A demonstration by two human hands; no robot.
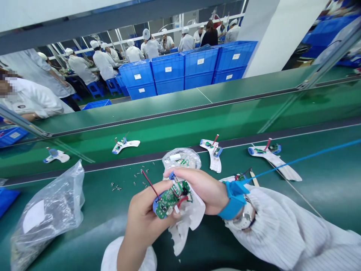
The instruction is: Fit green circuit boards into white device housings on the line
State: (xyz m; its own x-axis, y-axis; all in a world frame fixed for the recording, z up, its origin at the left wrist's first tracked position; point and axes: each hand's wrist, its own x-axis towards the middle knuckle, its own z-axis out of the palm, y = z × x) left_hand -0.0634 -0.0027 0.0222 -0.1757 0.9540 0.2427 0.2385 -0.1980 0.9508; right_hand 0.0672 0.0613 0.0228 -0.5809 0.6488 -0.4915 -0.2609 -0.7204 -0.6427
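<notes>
My left hand [142, 209] grips the near side of a green circuit board [168, 199], its thumb and fingers closed around the board's edge. The board sits with a white curved plastic housing [194, 214], which has blue end parts. A red-and-black wire rises from the board, and more red wire crosses it. My right hand [207, 186], with a blue wrist strap [234, 198] above a watch, is closed around the housing's far side. Its fingertips are partly hidden behind the board. Just beyond the hands lies a clear plastic bag [184, 155] holding small green boards.
Small screws [115, 187] are scattered left of my hands, near a large clear bag [47, 218]. Similar white housings [213, 152] with boards lie along the green table. A blue cord [310, 157] stretches rightward from the strap. Co-workers and blue crates [169, 69] stand beyond the barrier.
</notes>
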